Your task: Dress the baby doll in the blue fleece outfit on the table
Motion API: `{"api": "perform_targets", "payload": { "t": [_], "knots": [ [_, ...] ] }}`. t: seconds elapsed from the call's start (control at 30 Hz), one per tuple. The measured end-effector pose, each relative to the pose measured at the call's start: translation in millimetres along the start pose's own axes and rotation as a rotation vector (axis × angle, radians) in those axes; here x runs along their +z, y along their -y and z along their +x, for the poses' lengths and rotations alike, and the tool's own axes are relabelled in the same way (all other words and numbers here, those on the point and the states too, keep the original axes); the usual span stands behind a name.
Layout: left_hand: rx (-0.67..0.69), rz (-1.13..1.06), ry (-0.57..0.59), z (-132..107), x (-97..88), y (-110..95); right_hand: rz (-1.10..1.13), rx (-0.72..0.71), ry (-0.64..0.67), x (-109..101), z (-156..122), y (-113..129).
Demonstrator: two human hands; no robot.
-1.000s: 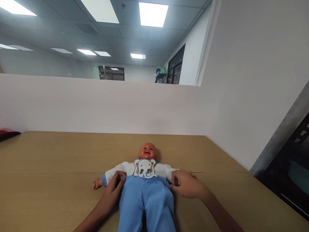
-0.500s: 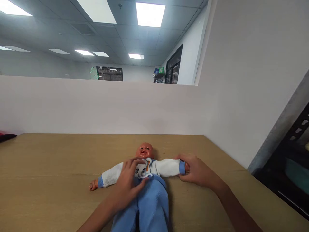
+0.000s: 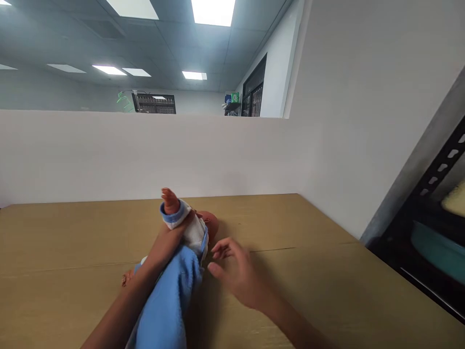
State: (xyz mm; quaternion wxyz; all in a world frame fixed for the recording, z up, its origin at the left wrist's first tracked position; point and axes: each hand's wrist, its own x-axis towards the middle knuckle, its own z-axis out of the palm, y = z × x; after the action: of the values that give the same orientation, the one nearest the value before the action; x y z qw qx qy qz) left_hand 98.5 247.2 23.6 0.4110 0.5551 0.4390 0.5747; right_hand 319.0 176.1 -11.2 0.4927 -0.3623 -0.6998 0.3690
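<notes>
A baby doll (image 3: 169,295) in a white top and blue trousers is rolled onto its side on the table, its head (image 3: 209,224) turned away from me. My left hand (image 3: 178,229) is closed on the doll's raised arm, just below the blue cuff (image 3: 173,215); the doll's small hand (image 3: 169,198) sticks up above it. The doll's other arm lies low on the left, partly behind my forearm. Just right of the doll's back, my right hand (image 3: 236,274) hovers with fingers curved and apart, apparently touching nothing. The doll's face is hidden.
The brown tabletop (image 3: 72,242) meets a low white partition (image 3: 145,155) at the back and a white wall on the right. A dark rack (image 3: 428,194) with a teal container (image 3: 439,252) stands beyond the table's right edge.
The doll has gone from lying on its back to its side, turned leftward. My left hand has moved from its chest to its arm; my right hand has let go of that arm.
</notes>
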Motion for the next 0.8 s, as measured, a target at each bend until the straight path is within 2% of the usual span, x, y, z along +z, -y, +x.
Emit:
{"api": "perform_targets", "payload": {
  "t": [0.1, 0.2, 0.3, 0.43, 0.53, 0.6, 0.67, 0.8],
  "knots": [
    [-0.070, -0.123, 0.015, 6.0, -12.5, -3.3, 0.002, 0.026, 0.087, 32.7, -6.1, -5.2],
    [-0.121, -0.225, 0.013, 8.2, -15.8, -5.1, -0.023, -0.034, 0.134, 49.9, 0.8, -5.8],
    [-0.188, -0.367, 0.046, 8.3, -19.9, -8.1, 0.197, -0.009, 0.171, 53.3, 17.8, -16.4],
    [-0.303, -0.556, 0.068, 7.9, -30.8, -14.4, 0.577, 0.098, 0.330, 51.2, 35.4, -40.0],
    [-0.352, -0.615, 0.082, 6.4, -36.1, -19.0, 0.615, 0.183, 0.471, 52.3, 33.6, -47.3],
    [-0.359, -0.625, 0.077, 5.2, -36.6, -21.6, 0.604, 0.234, 0.511, 55.7, 28.1, -44.7],
    [-0.363, -0.626, 0.054, 4.4, -36.1, -23.6, 0.557, 0.206, 0.502, 60.4, 23.7, -38.7],
    [-0.371, -0.642, 0.025, 6.0, -37.4, -25.1, 0.504, 0.037, 0.344, 65.8, 24.8, -28.7]
  ]
}}
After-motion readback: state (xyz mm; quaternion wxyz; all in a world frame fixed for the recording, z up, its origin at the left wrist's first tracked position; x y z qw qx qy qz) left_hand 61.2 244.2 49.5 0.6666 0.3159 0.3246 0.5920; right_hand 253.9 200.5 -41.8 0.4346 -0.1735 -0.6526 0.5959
